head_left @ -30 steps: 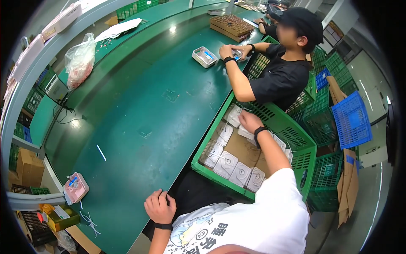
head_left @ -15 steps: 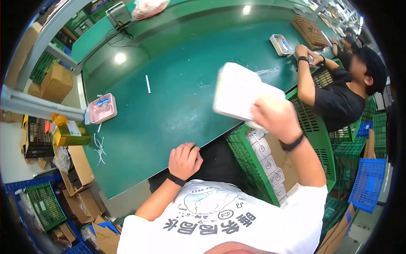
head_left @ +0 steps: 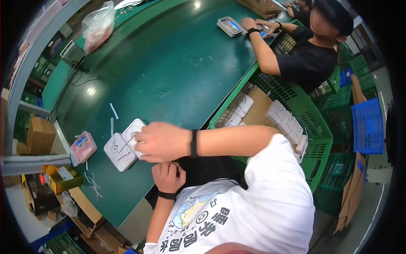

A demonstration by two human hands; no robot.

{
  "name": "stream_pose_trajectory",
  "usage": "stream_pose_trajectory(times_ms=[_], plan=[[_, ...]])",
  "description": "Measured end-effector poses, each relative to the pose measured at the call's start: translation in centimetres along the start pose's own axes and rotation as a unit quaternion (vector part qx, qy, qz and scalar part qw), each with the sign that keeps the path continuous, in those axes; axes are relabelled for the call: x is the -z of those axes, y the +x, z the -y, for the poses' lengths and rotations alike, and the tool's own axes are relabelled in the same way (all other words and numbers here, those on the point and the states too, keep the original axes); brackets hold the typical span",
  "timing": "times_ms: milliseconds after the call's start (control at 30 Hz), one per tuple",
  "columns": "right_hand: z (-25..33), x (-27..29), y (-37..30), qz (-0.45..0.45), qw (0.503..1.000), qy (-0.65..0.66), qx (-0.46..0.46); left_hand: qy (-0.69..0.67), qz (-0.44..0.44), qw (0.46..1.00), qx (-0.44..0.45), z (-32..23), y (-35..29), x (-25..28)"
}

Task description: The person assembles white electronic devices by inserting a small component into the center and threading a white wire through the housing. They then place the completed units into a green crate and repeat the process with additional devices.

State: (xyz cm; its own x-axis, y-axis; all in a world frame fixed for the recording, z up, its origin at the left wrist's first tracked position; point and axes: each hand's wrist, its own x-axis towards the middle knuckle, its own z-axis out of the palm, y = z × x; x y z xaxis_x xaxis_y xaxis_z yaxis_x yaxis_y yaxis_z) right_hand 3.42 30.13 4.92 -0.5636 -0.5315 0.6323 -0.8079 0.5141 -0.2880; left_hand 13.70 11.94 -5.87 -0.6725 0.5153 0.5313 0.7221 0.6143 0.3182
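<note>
My right arm reaches across my front to the left, and my right hand (head_left: 163, 142) is closed on the near right edge of a white plastic piece (head_left: 120, 153) on the green table. This piece has rounded square sections, with round marks and thin lines on its face; my fingers hide part of it. Just below, my left hand (head_left: 168, 177) rests at the table edge, its fingers curled, with nothing visible in it. To my right, a green crate (head_left: 315, 122) holds similar white pieces (head_left: 284, 118) on brown cardboard.
A pink tray (head_left: 83, 147) with blue items stands at the table's left edge, near loose white strips (head_left: 93, 184). A yellow container (head_left: 65, 180) is beyond that edge. A co-worker in black (head_left: 302, 59) works at far right by another tray (head_left: 229, 27). A plastic bag (head_left: 98, 27) lies far left.
My right hand has swung from above the crate to the left side of the table, bringing the white piece down there. My left hand stays curled at the table edge. The view has turned right.
</note>
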Motion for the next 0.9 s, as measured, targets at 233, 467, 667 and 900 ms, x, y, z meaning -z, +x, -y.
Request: stream_pose_trajectory(times_ms=[233, 467, 667, 900], plan=[[-4.4, 18.3, -19.4, -0.272, 0.832, -0.123, -0.468, 0.004, -0.002, 1.000, -0.015, -0.8, 1.5, -0.8], [-10.9, 12.4, -36.2, -0.022, 0.783, -0.124, -0.609, 0.025, 0.022, 0.999, -0.018, -0.9, 1.4, -0.9], [-11.9, 10.6, -34.7, 0.081, 0.756, -0.191, -0.621, 0.049, 0.025, 0.998, -0.007, -0.7, 0.6, -1.0], [-11.7, 16.1, -43.9, 0.031, 0.744, -0.321, -0.586, 0.074, 0.009, 0.997, -0.006, -0.8, 1.1, -1.4]])
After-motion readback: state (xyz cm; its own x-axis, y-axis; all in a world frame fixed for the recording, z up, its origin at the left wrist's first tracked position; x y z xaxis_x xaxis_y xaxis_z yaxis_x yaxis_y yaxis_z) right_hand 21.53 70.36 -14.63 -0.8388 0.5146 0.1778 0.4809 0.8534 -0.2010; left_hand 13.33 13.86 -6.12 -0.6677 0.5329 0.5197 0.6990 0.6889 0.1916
